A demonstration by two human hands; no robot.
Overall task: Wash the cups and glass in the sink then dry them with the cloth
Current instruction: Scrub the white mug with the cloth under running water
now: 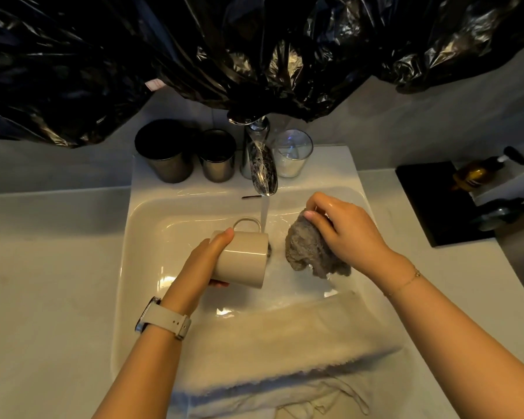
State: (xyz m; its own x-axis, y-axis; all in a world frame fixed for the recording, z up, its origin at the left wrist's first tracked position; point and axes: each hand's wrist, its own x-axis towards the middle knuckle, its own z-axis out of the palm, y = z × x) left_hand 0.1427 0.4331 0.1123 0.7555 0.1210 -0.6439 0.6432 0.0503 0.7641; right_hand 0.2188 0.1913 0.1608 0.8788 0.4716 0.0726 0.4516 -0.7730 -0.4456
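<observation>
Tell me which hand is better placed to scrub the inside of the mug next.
The right hand. Its fingers already grip the grey scrubbing cloth just beside the mug, whose open end faces that way. The left hand is occupied holding the mug tilted over the sink.

Over the sink [139, 237], the left hand [206, 261] grips a beige mug [242, 258] beside running water; the right hand [345, 231] holds a grey sponge [309, 249].
</observation>
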